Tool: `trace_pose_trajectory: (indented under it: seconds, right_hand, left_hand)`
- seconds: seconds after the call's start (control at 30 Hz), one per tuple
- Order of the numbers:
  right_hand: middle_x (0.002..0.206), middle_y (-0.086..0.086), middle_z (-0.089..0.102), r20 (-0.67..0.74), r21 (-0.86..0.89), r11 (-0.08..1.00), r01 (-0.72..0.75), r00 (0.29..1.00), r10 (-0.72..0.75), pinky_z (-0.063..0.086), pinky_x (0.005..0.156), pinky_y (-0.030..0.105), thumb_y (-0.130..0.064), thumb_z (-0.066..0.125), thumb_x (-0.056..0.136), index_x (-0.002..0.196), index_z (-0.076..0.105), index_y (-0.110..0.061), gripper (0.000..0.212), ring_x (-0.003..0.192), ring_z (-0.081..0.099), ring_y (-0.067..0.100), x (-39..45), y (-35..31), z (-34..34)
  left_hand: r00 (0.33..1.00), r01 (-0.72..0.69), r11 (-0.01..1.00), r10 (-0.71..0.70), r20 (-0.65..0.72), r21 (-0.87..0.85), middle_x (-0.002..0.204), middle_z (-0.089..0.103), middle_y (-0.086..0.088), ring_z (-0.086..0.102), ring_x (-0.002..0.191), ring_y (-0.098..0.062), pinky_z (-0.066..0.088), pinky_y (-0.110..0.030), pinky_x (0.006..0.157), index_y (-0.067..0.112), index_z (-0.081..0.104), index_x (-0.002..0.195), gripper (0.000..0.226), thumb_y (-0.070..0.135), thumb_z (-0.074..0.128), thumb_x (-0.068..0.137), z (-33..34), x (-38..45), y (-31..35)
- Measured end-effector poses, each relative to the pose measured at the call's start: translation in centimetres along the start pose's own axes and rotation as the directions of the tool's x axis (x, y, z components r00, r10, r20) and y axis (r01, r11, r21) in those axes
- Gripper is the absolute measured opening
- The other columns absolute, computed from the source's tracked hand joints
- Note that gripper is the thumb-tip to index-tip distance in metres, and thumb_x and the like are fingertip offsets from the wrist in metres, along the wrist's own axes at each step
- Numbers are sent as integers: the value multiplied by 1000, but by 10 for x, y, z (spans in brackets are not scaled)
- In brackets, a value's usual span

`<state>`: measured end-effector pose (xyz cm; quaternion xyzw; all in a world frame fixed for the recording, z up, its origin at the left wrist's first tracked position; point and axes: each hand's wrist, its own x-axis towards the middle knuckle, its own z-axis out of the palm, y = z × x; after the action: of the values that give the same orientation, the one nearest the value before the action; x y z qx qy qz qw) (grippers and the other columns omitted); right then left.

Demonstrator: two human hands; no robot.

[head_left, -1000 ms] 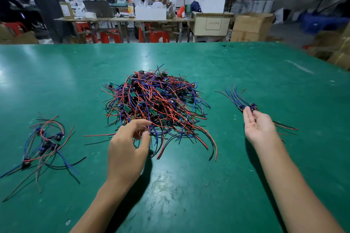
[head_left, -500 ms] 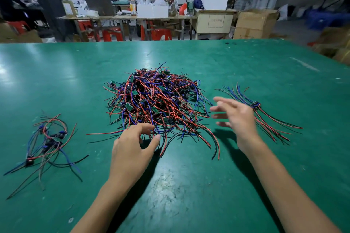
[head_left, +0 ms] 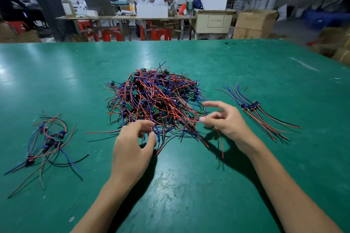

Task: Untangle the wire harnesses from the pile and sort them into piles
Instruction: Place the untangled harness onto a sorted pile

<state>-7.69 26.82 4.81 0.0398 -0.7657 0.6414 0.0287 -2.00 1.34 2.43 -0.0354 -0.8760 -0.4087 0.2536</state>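
Tangled pile (head_left: 155, 100) touching left hand (head_left: 132, 145), right hand (head_left: 225, 121)

Green table (head_left: 246, 66): central tangled pile (head_left: 153, 98), left pile (head_left: 47, 142), right pile (head_left: 259, 113).

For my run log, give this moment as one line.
left hand: fingers at tangled pile | right hand: pinching red wire | sorted piles: two

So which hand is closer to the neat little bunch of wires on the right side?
Right. The right hand is just beside the sorted bunch; the left hand is across the big tangled pile from it.
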Motion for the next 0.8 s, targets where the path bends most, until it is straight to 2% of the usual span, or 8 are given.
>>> trace_pose_trajectory:
  seconds: [0.13,0.27,0.4,0.53,0.57,0.7,0.77,0.8]
  right_hand:
    - [73,-1,69,-57,206,970,130,991,-121,43,58,15,-1,77,84,124,65,-19,45,61,57,10,-1,-10,0]
    - [79,-1,68,62,347,923,169,977,-202,44,60,19,-10,75,79,132,59,-20,56,66,59,13,-5,-12,5]
    - [77,2,68,252,358,924,135,939,-234,50,70,17,-1,76,79,138,54,-15,65,69,61,9,-15,-9,27]
    - [74,5,70,418,329,940,86,880,-227,51,102,32,7,80,77,142,47,-11,75,102,73,23,-29,-4,57]
    - [73,5,70,418,324,943,78,882,-216,52,100,30,6,80,78,143,45,-11,75,100,73,23,-31,-4,62]
    - [57,7,64,296,262,964,43,947,-123,45,51,21,-35,74,83,120,54,-17,45,46,58,15,-31,-10,64]
    - [52,9,61,292,187,982,39,952,-94,41,47,22,-45,65,89,95,65,-22,24,41,52,16,-28,-11,59]
    - [52,10,62,308,153,987,40,947,-86,41,47,23,-51,63,91,88,70,-24,28,41,53,17,-28,-11,58]
  left_hand:
    - [994,-94,996,94,-49,9,91,65,17,56,84,-11,48,-34,78,30,67,102,20,14,70,89,1,-1,2]
    - [988,-155,984,156,5,-83,88,67,18,55,75,-11,41,-19,70,30,71,100,12,28,64,90,3,-5,7]
    - [944,205,835,-30,329,-511,96,77,2,64,73,-10,50,-23,64,24,73,112,25,38,57,98,5,-3,17]
    - [880,430,609,-117,461,-667,108,76,-13,66,83,-18,53,-24,65,12,70,121,36,33,54,97,2,0,18]
    - [867,469,567,-148,476,-677,107,75,-15,65,83,-18,53,-23,65,12,71,121,37,33,55,95,1,1,16]
    - [825,562,371,-177,538,-739,91,72,-9,62,72,-12,52,-21,63,4,70,124,44,30,57,90,-1,6,14]
    - [800,596,307,-142,583,-742,82,69,-3,59,70,-10,52,-20,66,7,75,117,42,33,62,87,-3,7,15]
    - [789,605,317,-118,603,-730,79,67,-2,58,71,-10,52,-19,67,10,77,113,38,35,66,86,-4,6,16]
